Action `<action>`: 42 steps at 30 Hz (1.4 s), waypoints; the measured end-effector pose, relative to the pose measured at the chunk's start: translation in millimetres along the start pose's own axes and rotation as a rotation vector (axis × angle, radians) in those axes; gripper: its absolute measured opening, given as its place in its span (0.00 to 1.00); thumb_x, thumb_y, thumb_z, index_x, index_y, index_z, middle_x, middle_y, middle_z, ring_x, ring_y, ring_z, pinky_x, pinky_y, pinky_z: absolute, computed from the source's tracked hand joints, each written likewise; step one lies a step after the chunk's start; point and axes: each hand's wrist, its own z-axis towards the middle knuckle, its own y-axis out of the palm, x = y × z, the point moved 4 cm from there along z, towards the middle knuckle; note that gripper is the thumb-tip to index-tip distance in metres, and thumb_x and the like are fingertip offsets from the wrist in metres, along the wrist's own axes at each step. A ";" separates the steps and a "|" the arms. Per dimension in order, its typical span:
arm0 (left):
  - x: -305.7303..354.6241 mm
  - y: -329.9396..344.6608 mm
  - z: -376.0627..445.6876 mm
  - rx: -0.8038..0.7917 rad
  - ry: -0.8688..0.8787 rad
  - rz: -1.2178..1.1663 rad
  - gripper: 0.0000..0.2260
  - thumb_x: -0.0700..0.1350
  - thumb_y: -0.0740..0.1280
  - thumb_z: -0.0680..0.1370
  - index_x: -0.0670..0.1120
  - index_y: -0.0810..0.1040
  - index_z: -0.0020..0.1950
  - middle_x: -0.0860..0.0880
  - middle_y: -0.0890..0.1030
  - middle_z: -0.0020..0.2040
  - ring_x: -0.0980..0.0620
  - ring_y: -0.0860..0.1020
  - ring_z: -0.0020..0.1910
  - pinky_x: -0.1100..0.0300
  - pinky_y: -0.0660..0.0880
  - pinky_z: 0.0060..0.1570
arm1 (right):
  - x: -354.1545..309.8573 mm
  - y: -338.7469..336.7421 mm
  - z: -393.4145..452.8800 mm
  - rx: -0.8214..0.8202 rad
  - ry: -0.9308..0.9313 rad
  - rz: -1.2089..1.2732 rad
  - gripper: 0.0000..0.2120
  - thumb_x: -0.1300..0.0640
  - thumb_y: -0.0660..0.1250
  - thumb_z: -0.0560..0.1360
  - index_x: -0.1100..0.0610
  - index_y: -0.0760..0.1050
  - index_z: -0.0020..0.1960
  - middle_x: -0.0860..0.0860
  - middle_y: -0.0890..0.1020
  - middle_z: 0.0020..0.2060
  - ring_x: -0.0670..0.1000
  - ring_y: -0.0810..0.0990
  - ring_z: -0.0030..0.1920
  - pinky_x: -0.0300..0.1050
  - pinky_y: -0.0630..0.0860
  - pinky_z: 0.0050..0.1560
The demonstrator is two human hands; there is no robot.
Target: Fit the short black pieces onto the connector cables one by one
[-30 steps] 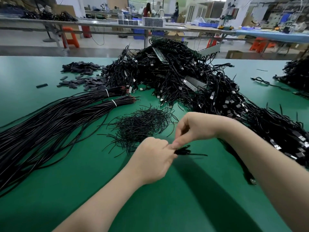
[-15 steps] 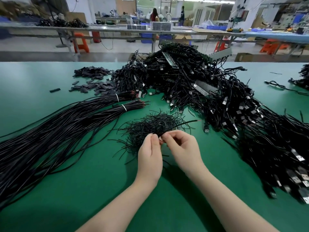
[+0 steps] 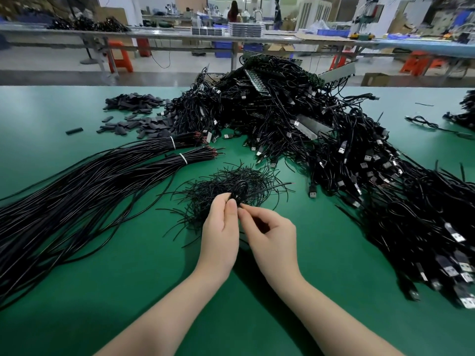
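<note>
With a coiled cable [image 3: 240, 192] pinched in the left hand [image 3: 221, 237] and its end in the right hand [image 3: 272, 240] mid-counter, loose wire offcuts [image 3: 205, 194] beneath could be snagged, and the short black pieces [image 3: 138, 122] remain out of reach near the far-left edge.

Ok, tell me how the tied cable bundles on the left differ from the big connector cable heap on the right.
The tied cable bundles lie straight and parallel; the connector cable heap is a tangled mound. The bundles are bound with white ties; the heap is loose. The bundles end in bare reddish wire tips near the table's middle, while the heap shows many metal USB-type plugs. Both are black and rest on the green table.
</note>
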 end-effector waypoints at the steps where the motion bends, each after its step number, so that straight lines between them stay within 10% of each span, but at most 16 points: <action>1: 1.0 0.4 0.0 -0.007 -0.003 -0.021 0.14 0.47 0.54 0.84 0.42 0.72 0.65 0.44 0.78 0.60 0.45 0.75 0.62 0.44 0.70 0.65 | -0.8 -0.8 -0.2 0.014 0.018 0.024 0.06 0.59 0.72 0.74 0.49 0.85 0.48 0.41 0.85 0.42 0.39 0.83 0.45 0.32 0.76 0.47; 11: 19.0 4.4 -6.8 -0.100 0.014 -0.182 0.09 0.43 0.52 0.85 0.50 0.72 0.57 0.58 0.76 0.44 0.62 0.73 0.42 0.62 0.71 0.48 | -20.0 -10.9 10.4 -0.055 0.035 0.081 0.03 0.61 0.72 0.73 0.54 0.84 0.44 0.46 0.85 0.38 0.43 0.83 0.40 0.35 0.77 0.42; 18: 32.5 6.1 -11.0 -0.063 0.026 -0.068 0.09 0.45 0.51 0.85 0.53 0.70 0.57 0.66 0.79 0.46 0.66 0.76 0.48 0.76 0.69 0.45 | -31.3 -13.2 10.2 -0.025 -0.092 -0.077 0.04 0.60 0.71 0.75 0.53 0.82 0.44 0.45 0.83 0.38 0.46 0.81 0.42 0.43 0.78 0.45; 24: 42.7 -4.2 -5.1 0.013 0.040 0.080 0.10 0.46 0.58 0.83 0.48 0.78 0.56 0.52 0.80 0.54 0.53 0.76 0.56 0.54 0.73 0.59 | -38.9 -16.4 14.9 -0.025 -0.154 -0.135 0.06 0.60 0.70 0.75 0.52 0.80 0.41 0.43 0.82 0.35 0.44 0.79 0.38 0.33 0.73 0.39; 31: 44.4 -8.5 -1.6 -0.041 0.046 0.116 0.12 0.52 0.64 0.79 0.50 0.78 0.37 0.55 0.80 0.33 0.61 0.75 0.32 0.70 0.69 0.31 | -40.1 -19.9 17.0 -0.047 -0.264 -0.340 0.05 0.59 0.68 0.76 0.54 0.80 0.42 0.43 0.81 0.36 0.42 0.77 0.39 0.31 0.69 0.39; 42: 47.4 -21.8 13.4 -0.090 0.189 0.401 0.18 0.51 0.60 0.81 0.39 0.74 0.39 0.47 0.73 0.28 0.56 0.67 0.27 0.58 0.65 0.29 | -35.2 -14.0 21.7 -0.198 0.064 -0.102 0.08 0.55 0.71 0.75 0.50 0.80 0.37 0.39 0.81 0.30 0.39 0.76 0.32 0.33 0.71 0.37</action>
